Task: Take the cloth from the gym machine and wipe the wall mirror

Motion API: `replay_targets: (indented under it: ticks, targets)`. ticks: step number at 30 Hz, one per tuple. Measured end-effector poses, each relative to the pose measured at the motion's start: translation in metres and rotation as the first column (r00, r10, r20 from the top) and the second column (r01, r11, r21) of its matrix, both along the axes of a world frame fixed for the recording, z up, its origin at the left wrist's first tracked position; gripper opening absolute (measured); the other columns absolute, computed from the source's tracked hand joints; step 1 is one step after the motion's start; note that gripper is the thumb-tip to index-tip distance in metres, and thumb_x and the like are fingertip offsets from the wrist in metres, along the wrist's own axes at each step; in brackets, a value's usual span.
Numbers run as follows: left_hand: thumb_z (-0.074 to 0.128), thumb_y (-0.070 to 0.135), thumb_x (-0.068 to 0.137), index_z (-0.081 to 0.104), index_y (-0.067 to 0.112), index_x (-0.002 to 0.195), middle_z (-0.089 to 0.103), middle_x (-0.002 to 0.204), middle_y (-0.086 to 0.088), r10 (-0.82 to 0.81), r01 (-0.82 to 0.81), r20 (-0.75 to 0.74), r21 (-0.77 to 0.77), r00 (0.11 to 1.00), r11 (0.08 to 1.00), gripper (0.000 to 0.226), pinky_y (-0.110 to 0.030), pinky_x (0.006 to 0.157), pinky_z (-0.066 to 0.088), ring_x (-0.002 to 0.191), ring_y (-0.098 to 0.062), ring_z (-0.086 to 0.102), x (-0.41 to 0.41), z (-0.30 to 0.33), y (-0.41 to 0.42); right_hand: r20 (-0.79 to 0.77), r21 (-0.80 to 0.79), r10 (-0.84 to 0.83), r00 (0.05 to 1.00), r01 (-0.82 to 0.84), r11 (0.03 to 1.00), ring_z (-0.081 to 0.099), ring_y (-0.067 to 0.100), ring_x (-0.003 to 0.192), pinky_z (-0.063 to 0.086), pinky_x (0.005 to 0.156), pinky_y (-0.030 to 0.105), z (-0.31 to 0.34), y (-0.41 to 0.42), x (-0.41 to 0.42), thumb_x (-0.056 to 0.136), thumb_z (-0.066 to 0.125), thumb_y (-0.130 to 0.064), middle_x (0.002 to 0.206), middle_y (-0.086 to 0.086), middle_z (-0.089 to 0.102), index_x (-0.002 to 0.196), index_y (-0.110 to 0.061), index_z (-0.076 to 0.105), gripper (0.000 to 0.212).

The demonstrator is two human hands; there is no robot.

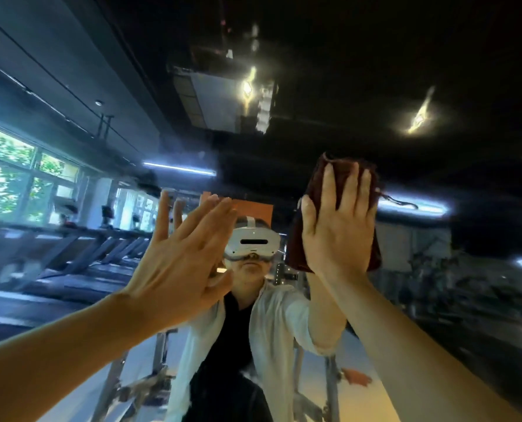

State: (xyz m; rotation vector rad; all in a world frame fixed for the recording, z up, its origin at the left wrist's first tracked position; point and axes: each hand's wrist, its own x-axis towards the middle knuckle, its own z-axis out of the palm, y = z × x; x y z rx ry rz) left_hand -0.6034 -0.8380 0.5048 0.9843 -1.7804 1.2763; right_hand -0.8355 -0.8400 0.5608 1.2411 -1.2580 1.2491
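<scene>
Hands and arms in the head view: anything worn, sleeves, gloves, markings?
Both forearms are bare in direct view; left hand and right hand have no gloves, rings or watch showing. The mirror reflection shows a loose white shirt with sleeves ending near the elbow, over a black top.

cloth [334, 208]: dark maroon, plain
headset [251, 243]: white with a black slot
shirt [279, 318]: pale white, over a black top
panel [255, 208]: orange
ceiling [360, 56]: black
windows [7, 172]: leafy green

Maroon cloth [342, 175] flat vs mirror [436, 71]
</scene>
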Motion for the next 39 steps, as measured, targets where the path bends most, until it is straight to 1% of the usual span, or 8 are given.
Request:
replay_targets:
  ticks: [8, 15, 20, 23, 26, 29, 32, 39]
  targets:
    - [0.043, 0.055, 0.088, 0.026, 0.013, 0.154, 0.036, 0.157, -0.010, -0.037, 0.037, -0.082, 0.007, 0.996, 0.999, 0.079, -0.071, 0.116, 0.003, 0.145, -0.028, 0.032, 0.067, -0.029, 0.000, -0.204, 0.038, 0.030, 0.979, -0.023, 0.999, 0.011, 0.039, 0.153, 0.002, 0.123, 0.051, -0.013, -0.014, 0.142, 0.107, 0.022, -0.047, 0.164, 0.022, 0.020, 0.159, -0.017, 0.024, 0.060]
    - [0.058, 0.040, 0.081, 0.044, 0.005, 0.148, 0.045, 0.152, -0.011, -0.114, 0.119, -0.100, 0.046, 0.988, 0.992, 0.076, -0.063, 0.120, -0.006, 0.143, -0.028, 0.037, 0.037, -0.044, 0.006, -0.372, 0.068, 0.024, 0.928, 0.001, 0.998, 0.017, 0.035, 0.153, 0.015, 0.123, 0.051, -0.022, -0.008, 0.114, 0.105, 0.023, -0.047, 0.163, 0.017, 0.026, 0.158, -0.020, 0.030, 0.059]
    - [0.052, 0.042, 0.081, 0.030, 0.016, 0.152, 0.038, 0.157, -0.009, -0.193, 0.195, -0.035, 0.060, 0.981, 0.979, 0.079, -0.065, 0.119, -0.002, 0.146, -0.027, 0.031, -0.004, -0.063, 0.006, -0.236, 0.100, -0.025, 0.971, 0.049, 0.994, 0.009, 0.031, 0.155, 0.010, 0.125, 0.050, -0.055, 0.004, 0.014, 0.107, 0.019, -0.050, 0.166, 0.015, 0.017, 0.159, -0.023, 0.022, 0.059]
    - [0.057, 0.041, 0.080, 0.038, 0.010, 0.150, 0.039, 0.156, -0.009, -0.201, 0.204, -0.041, 0.090, 0.979, 0.975, 0.079, -0.072, 0.115, 0.010, 0.146, -0.024, 0.027, -0.028, -0.072, 0.009, -0.099, 0.135, -0.059, 0.993, 0.072, 0.988, 0.008, 0.033, 0.155, 0.013, 0.124, 0.054, -0.088, 0.016, -0.053, 0.107, 0.019, -0.049, 0.166, 0.017, 0.016, 0.160, -0.021, 0.021, 0.060]
    - [0.061, 0.037, 0.080, 0.040, 0.008, 0.151, 0.036, 0.158, -0.007, -0.209, 0.215, -0.066, 0.106, 0.976, 0.971, 0.080, -0.072, 0.115, 0.007, 0.147, -0.023, 0.026, -0.038, -0.084, 0.012, 0.001, 0.161, -0.081, 0.997, 0.080, 0.984, 0.013, 0.039, 0.153, 0.018, 0.121, 0.060, -0.126, 0.027, -0.097, 0.107, 0.018, -0.049, 0.163, 0.023, 0.021, 0.157, -0.015, 0.026, 0.061]
    - [0.060, 0.040, 0.081, 0.029, 0.013, 0.156, 0.031, 0.161, -0.005, -0.220, 0.229, -0.083, 0.121, 0.972, 0.966, 0.085, -0.067, 0.118, -0.003, 0.148, -0.025, 0.028, -0.035, -0.097, 0.014, 0.111, 0.177, -0.086, 0.990, 0.066, 0.982, 0.015, 0.043, 0.152, 0.021, 0.119, 0.062, -0.145, 0.027, -0.099, 0.107, 0.017, -0.050, 0.161, 0.026, 0.022, 0.156, -0.012, 0.027, 0.063]
    - [0.066, 0.040, 0.078, 0.032, 0.012, 0.155, 0.031, 0.161, -0.007, -0.189, 0.202, -0.097, 0.151, 0.977, 0.968, 0.088, -0.065, 0.118, -0.009, 0.147, -0.029, 0.031, -0.021, -0.109, 0.017, 0.200, 0.151, -0.056, 0.978, 0.026, 0.988, 0.014, 0.044, 0.151, 0.020, 0.119, 0.063, -0.145, 0.020, -0.062, 0.107, 0.020, -0.050, 0.162, 0.027, 0.018, 0.158, -0.013, 0.021, 0.063]
    - [0.077, 0.045, 0.073, 0.038, 0.010, 0.153, 0.034, 0.160, -0.007, -0.093, 0.109, -0.105, 0.164, 0.990, 0.980, 0.096, -0.068, 0.117, -0.005, 0.146, -0.027, 0.033, 0.026, -0.120, 0.022, -0.130, 0.171, 0.037, 0.991, -0.015, 0.985, 0.009, 0.042, 0.153, 0.010, 0.121, 0.056, -0.131, 0.000, 0.079, 0.107, 0.021, -0.049, 0.164, 0.024, 0.016, 0.160, -0.017, 0.017, 0.062]
